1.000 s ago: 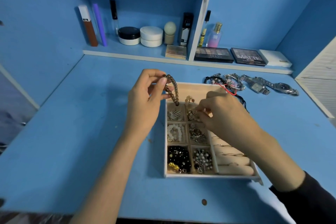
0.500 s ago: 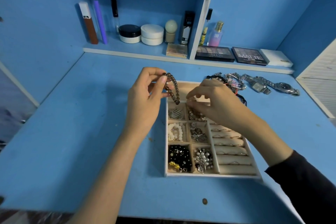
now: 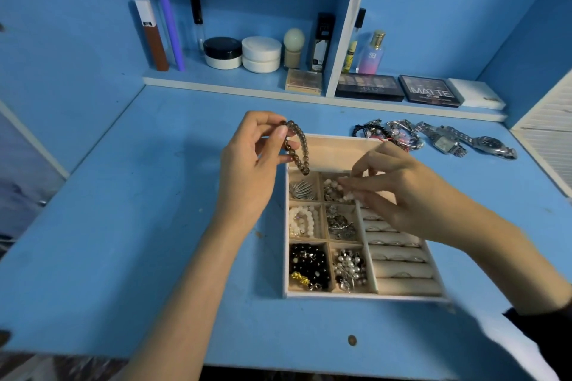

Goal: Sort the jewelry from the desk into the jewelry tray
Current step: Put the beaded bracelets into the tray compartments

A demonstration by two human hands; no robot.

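Observation:
A beige jewelry tray (image 3: 325,150) with several compartments lies on the blue desk. My left hand (image 3: 250,170) pinches a brown beaded bracelet (image 3: 299,147) that hangs over the tray's top left corner. My right hand (image 3: 393,192) hovers over the upper middle compartment, its fingertips touching a pale beaded piece (image 3: 335,190) there. Other compartments hold a silver brooch (image 3: 301,190), a white bead bracelet (image 3: 301,221), black beads (image 3: 309,266) and pearl pieces (image 3: 349,269). Ring rolls (image 3: 402,269) fill the right side.
Loose bracelets (image 3: 383,133) and two silver watches (image 3: 464,144) lie on the desk behind the tray to the right. A shelf at the back holds cosmetic jars (image 3: 241,52), bottles and makeup palettes (image 3: 399,86). A louvered white panel (image 3: 548,133) stands at the right edge.
My right hand came back from the tray's upper section down to the upper middle compartment, fingers now spread on the beaded piece. My left hand kept holding the brown bracelet in place.

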